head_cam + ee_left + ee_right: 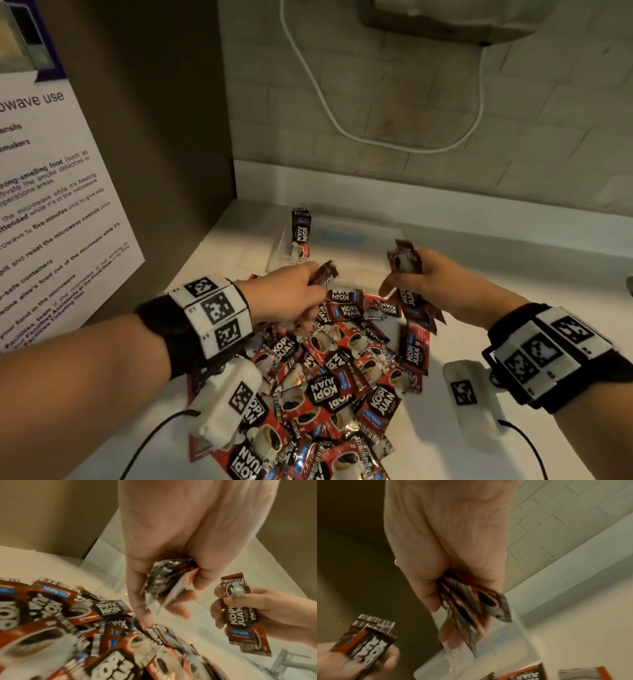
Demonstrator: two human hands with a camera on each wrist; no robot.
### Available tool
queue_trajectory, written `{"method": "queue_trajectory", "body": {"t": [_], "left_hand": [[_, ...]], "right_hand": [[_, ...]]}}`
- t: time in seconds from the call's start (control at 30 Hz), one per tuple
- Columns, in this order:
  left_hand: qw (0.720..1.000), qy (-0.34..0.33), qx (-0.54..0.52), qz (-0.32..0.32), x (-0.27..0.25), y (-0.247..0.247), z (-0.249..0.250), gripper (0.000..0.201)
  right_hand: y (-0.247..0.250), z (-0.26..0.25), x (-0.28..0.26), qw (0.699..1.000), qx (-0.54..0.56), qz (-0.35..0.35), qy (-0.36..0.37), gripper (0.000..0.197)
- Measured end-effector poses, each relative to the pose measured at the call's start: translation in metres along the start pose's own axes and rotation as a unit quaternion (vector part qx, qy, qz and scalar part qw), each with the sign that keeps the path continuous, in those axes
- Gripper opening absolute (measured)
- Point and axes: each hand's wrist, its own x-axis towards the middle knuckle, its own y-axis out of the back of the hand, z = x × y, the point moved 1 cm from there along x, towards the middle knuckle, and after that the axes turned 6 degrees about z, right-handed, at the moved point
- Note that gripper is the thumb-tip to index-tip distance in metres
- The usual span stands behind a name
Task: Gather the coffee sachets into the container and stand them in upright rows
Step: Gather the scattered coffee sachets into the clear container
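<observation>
In the head view, a loose heap of red, black and white foil coffee sachets (329,383) lies spread on the pale countertop (513,291), and behind it stands a clear plastic rectangular container (342,236) with one sachet upright (300,233) in its left end. The left hand (291,298) hovers over the far edge of the heap, its fingers curled around a small bunch of sachets (325,272). The right hand (435,284) is held just to the right of it, apart from the left, closed around another bunch of sachets (406,263) that juts up above and hangs below the fist. A white printed notice (51,205) hangs on the brown side panel, and a white cable (342,133) loops across the tiled wall. In the left wrist view, the left hand (163,547) clamps several crumpled sachets (164,582) between thumb and fingers, with one fingertip touching the heap (68,635); the right hand (257,609) grips its sachets (240,609) upright beside it. In the right wrist view, blurred, the right hand (447,547) holds a fanned bunch (471,601) above the clear container (505,649), and the left hand (351,662) shows at the lower left with its own sachets (368,639).
</observation>
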Motion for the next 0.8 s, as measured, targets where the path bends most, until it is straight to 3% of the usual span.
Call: {"method": "queue_trajectory", "body": {"t": [0.1, 0.17, 0.23, 0.33, 0.4, 0.5, 0.57, 0.63, 0.8], "left_hand": [[0.997, 0.023, -0.058, 0.040, 0.004, 0.008, 0.013, 0.023], [0.988, 0.037, -0.143, 0.038, 0.010, 0.010, 0.024, 0.043], [0.980, 0.013, -0.195, 0.037, 0.019, 0.008, 0.033, 0.063], [0.972, -0.033, -0.234, 0.012, 0.029, -0.003, 0.050, 0.055], [0.966, -0.039, -0.254, 0.004, 0.038, -0.013, 0.060, 0.040], [0.954, -0.066, -0.293, 0.028, 0.059, -0.021, 0.072, 0.055], [0.952, -0.078, -0.296, 0.020, 0.074, -0.024, 0.077, 0.055], [0.954, -0.079, -0.290, 0.017, 0.088, -0.026, 0.081, 0.058], [0.971, -0.058, -0.224, 0.061, 0.138, -0.037, 0.085, 0.048]], "right_hand": [[-0.003, -0.010, 0.006, 0.990, 0.134, 0.033, 0.026, 0.012], [-0.007, -0.019, 0.012, 0.977, 0.203, 0.047, 0.056, 0.020], [-0.012, -0.027, 0.019, 0.967, 0.237, 0.045, 0.083, 0.042], [-0.025, -0.039, 0.026, 0.952, 0.270, 0.027, 0.144, 0.040], [-0.030, -0.042, 0.035, 0.944, 0.300, 0.049, 0.132, 0.044], [-0.025, -0.040, 0.050, 0.916, 0.391, 0.048, 0.075, 0.046], [-0.014, -0.038, 0.058, 0.902, 0.426, 0.055, 0.038, 0.061], [-0.004, -0.034, 0.063, 0.917, 0.392, 0.069, 0.030, 0.078], [0.015, -0.023, 0.078, 0.955, 0.286, 0.075, 0.012, 0.069]]}}
